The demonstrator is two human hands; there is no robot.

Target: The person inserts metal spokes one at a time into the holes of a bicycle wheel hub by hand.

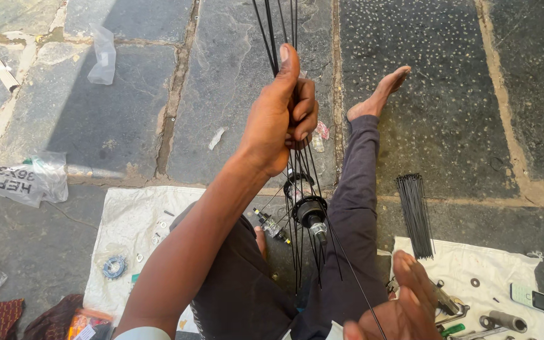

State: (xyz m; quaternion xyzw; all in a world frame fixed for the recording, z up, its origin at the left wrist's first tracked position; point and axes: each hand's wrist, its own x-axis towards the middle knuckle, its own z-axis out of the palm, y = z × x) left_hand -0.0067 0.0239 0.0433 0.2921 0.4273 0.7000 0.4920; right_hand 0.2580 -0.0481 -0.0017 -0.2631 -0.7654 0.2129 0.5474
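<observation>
My left hand (283, 110) is raised and closed around a bunch of thin black spokes (278, 22) that run up out of the top of the view. The spokes fan down into a black wheel hub (310, 211) that hangs between my legs. My right hand (407, 302) is low at the bottom right, fingers partly spread, touching a single spoke (354, 283) that slants down from the hub. I sit on a stone floor with one bare foot (382, 91) stretched forward.
A bundle of loose black spokes (415, 214) lies on the floor at right. A white cloth (505, 277) holds tools, washers and a small phone (533, 299). Another white cloth (133, 226) at left carries a sprocket (114, 267) and small parts. Plastic bags (23, 179) lie at left.
</observation>
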